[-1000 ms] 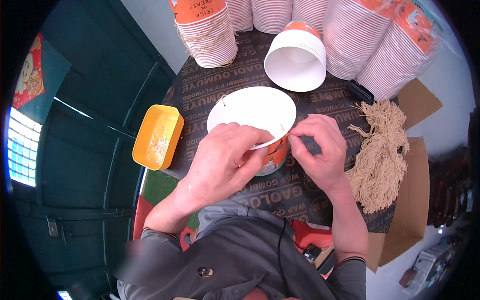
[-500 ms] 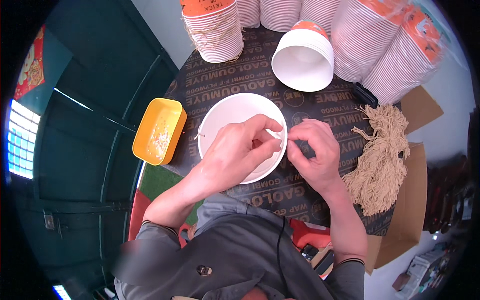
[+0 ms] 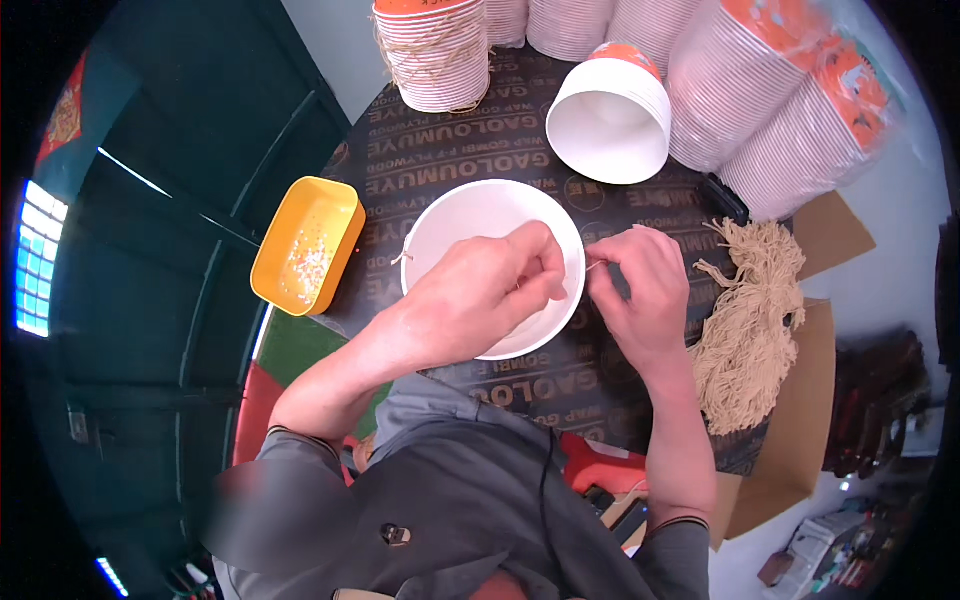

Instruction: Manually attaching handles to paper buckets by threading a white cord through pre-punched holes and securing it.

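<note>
A round white paper bucket (image 3: pixel 440 222) stands on the dark printed table in front of me, its mouth facing up. My left hand (image 3: pixel 490 290) reaches over its opening, thumb and fingers pinched together inside near the right wall; what they hold is hidden. Just outside that same wall, my right hand (image 3: pixel 642 290) pinches the end of a thin cord (image 3: pixel 596 265) between thumb and forefinger, close to the rim. On the bucket's opposite side, a short knotted cord end (image 3: pixel 403 257) sticks out at the rim.
A yellow tub (image 3: pixel 277 240) with small coloured bits stands at the left. Beige cords (image 3: pixel 750 330) lie in a bundle at the right, beside a cardboard box (image 3: pixel 800 440). Behind are a tipped white bucket (image 3: pixel 605 125), a black object (image 3: pixel 725 198) and tall stacks of buckets (image 3: pixel 435 65).
My right hand has moved slightly right, away from the bucket wall, and a bit of cord now shows at its fingertips. The left hand's fingers have drawn closer together inside the bucket.
</note>
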{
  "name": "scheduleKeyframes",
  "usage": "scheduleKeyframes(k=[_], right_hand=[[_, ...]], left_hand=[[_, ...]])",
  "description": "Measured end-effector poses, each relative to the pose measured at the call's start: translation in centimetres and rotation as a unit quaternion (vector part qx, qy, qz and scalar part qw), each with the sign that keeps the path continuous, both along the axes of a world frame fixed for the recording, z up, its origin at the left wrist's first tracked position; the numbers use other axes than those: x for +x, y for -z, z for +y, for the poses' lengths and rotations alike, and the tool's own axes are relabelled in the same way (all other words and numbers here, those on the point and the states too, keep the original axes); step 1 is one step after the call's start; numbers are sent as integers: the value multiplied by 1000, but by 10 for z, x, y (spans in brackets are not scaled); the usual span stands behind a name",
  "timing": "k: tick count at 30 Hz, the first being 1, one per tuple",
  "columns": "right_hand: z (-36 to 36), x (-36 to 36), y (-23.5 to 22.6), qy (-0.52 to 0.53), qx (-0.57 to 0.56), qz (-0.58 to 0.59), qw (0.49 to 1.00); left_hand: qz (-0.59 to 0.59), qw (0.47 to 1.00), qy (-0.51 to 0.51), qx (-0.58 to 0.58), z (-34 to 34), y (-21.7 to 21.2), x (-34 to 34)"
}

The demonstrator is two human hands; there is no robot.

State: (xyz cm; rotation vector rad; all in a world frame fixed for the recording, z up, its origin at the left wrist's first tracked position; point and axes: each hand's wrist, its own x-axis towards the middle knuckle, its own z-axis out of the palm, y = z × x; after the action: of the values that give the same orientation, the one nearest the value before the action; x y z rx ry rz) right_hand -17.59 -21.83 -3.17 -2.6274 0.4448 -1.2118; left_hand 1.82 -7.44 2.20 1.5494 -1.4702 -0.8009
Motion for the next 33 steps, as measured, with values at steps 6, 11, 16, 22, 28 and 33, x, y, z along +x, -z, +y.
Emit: scheduleKeyframes(k=[6, 11, 16, 22, 28, 33], right_hand=[[1, 11, -16, 69, 199, -54, 976], [-12, 15, -35, -90, 421, -85, 898], [-6, 19, -55, -218, 464, -84, 855], [-2, 4, -66, -350, 429, -28, 832], [-5, -3, -90, -436, 340, 18, 833], [2, 25, -108, -331, 285, 133, 890]], left_hand=[[-110, 990, 86, -15, -7, 7, 0], [-126, 987, 93, -18, -12, 8, -4], [-121, 987, 105, -27, -13, 12, -6], [-137, 985, 93, -40, -11, 18, -3], [-138, 984, 103, -36, -16, 13, -6], [-79, 988, 76, -106, -7, 15, -7]])
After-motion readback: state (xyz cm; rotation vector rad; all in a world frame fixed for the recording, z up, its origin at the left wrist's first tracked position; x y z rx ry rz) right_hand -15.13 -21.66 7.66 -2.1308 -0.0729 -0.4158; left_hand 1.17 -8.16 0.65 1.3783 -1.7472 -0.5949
